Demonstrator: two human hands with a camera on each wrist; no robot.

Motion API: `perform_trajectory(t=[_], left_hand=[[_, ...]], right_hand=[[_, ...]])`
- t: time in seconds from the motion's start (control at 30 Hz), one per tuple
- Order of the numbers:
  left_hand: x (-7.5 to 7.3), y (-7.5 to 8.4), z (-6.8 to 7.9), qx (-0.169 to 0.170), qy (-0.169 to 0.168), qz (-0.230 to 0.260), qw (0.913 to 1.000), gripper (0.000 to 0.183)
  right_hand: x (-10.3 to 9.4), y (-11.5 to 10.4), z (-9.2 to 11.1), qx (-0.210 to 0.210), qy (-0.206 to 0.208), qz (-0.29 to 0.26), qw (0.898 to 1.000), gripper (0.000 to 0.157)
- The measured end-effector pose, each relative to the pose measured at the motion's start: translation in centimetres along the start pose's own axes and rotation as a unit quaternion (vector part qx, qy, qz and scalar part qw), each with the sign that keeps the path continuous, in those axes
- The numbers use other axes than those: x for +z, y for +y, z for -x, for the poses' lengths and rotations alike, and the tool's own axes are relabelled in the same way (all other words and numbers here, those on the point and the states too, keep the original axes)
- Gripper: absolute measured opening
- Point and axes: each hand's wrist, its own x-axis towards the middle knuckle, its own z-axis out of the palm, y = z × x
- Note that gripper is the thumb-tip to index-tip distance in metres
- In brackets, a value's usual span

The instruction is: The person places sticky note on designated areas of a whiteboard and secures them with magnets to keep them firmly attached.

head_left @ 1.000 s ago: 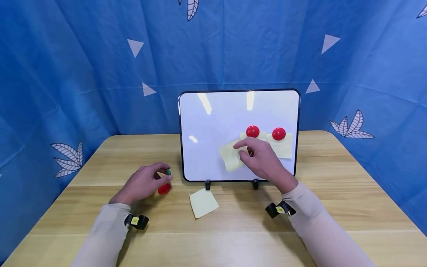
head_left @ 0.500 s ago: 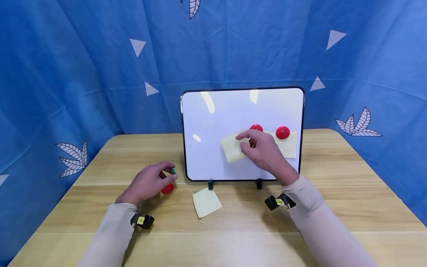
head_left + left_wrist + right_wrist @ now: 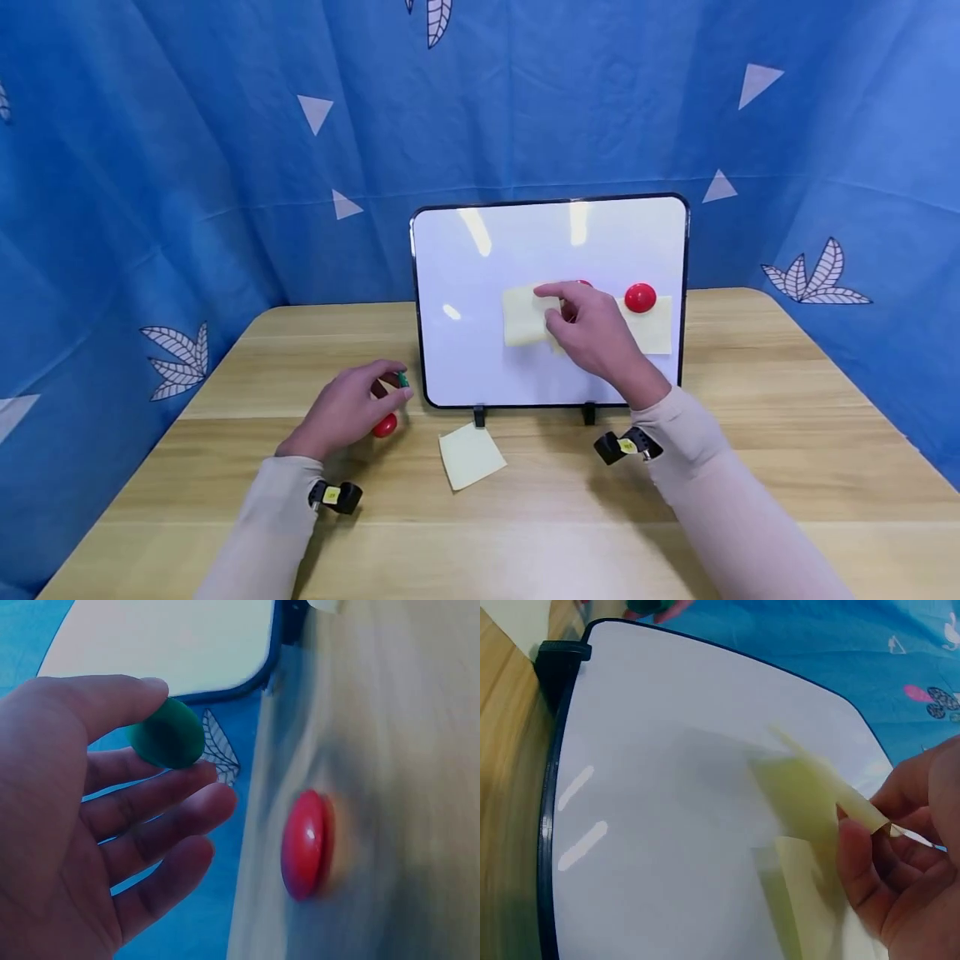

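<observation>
My left hand pinches a green round magnet between thumb and fingers, above the table left of the whiteboard. Below that hand a red round magnet lies on the table. My right hand pinches a pale yellow sticky note by its edge in front of the board. Behind the hand, another note hangs on the board, largely covered in the head view. One red magnet peeks out above the right hand; a second red magnet holds a note at the right.
A loose yellow sticky note lies on the wooden table before the board. Two small black feet, one of them a left foot, support the board. A blue curtain hangs behind the table.
My right hand has raised the sticky note on the board's face, and the note has turned from tilted to nearly level. The left hand has shifted slightly right with the green magnet.
</observation>
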Motion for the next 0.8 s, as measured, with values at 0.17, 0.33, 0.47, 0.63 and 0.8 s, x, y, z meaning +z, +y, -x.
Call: perform_trajectory(t=[0.17, 0.33, 0.47, 0.63, 0.8], left_hand=[[-0.3, 0.9, -0.4, 0.019, 0.020, 0.027, 0.9993, 0.046], [-0.4, 2.0, -1.0, 0.027, 0.045, 0.013, 0.9985, 0.043], [-0.7, 2.8, -1.2, 0.011, 0.085, -0.005, 0.9963, 0.045], [-1.0, 3.2, -1.3, 0.003, 0.093, 0.007, 0.9957, 0.050], [-1.1, 3.8, -1.9, 0.017, 0.099, 0.026, 0.9946, 0.047]], right_hand=[[0.8, -0.1, 0.0, -0.026, 0.023, 0.006, 0.999, 0.034], [1.4, 0.0, 0.2, -0.041, 0.046, 0.019, 0.998, 0.028], [1.6, 0.0, 0.3, -0.055, 0.068, 0.022, 0.996, 0.030], [1.5, 0.1, 0.4, -0.071, 0.076, 0.024, 0.994, 0.035], [1.4, 0.1, 0.4, -0.071, 0.084, 0.025, 0.994, 0.032]])
